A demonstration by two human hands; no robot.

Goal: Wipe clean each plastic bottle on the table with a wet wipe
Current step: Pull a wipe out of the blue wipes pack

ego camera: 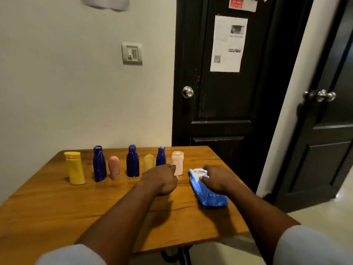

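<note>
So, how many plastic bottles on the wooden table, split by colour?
Dark blue plastic bottles: 3
Yellow plastic bottles: 2
Pink plastic bottles: 2
Total: 7

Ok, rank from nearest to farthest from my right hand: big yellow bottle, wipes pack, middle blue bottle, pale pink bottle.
1. wipes pack, under the right hand.
2. pale pink bottle, row's right end.
3. middle blue bottle, row's centre.
4. big yellow bottle, far left.
</note>
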